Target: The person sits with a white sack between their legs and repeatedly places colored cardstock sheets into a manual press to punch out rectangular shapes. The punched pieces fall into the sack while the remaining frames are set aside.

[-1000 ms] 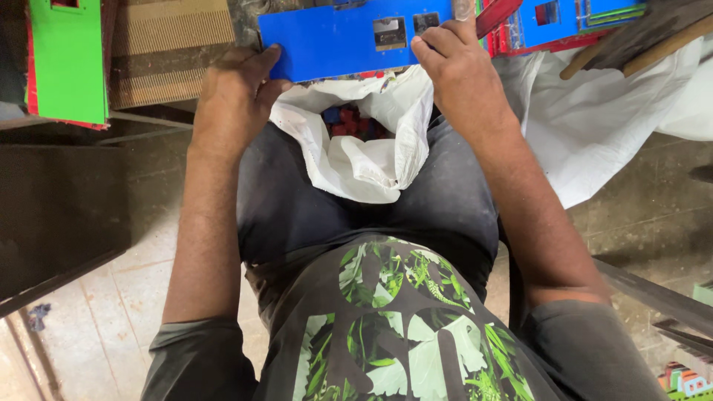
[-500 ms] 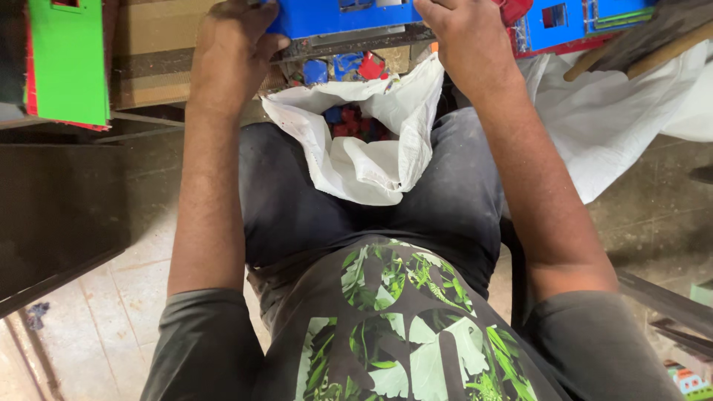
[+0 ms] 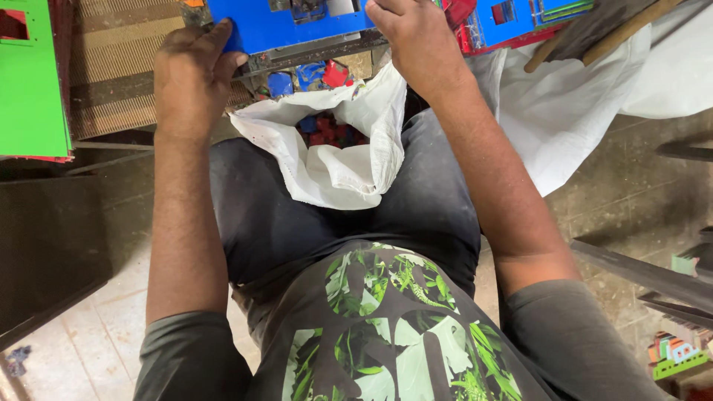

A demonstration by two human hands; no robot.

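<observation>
A flat blue board [image 3: 286, 28] with cut-out openings is held across the top of the view. My left hand [image 3: 194, 73] grips its left end, thumb over the edge. My right hand [image 3: 417, 46] grips its right part from above. Below the board, a white cloth bag [image 3: 334, 160] lies open on my lap, with small red and blue pieces [image 3: 327, 130] inside. More blue and red pieces [image 3: 308, 76] lie just past the bag's mouth.
A green panel [image 3: 30, 82] stands at the left beside a brown corrugated sheet [image 3: 104, 67]. A large white cloth [image 3: 579, 104] spreads at the right, with wooden sticks [image 3: 594, 33] and another blue panel [image 3: 512, 18] above it. Metal bars [image 3: 646, 275] cross the right floor.
Both hands have carried the blue board upward and away from my lap. The bag's open mouth and the pieces in it now show more.
</observation>
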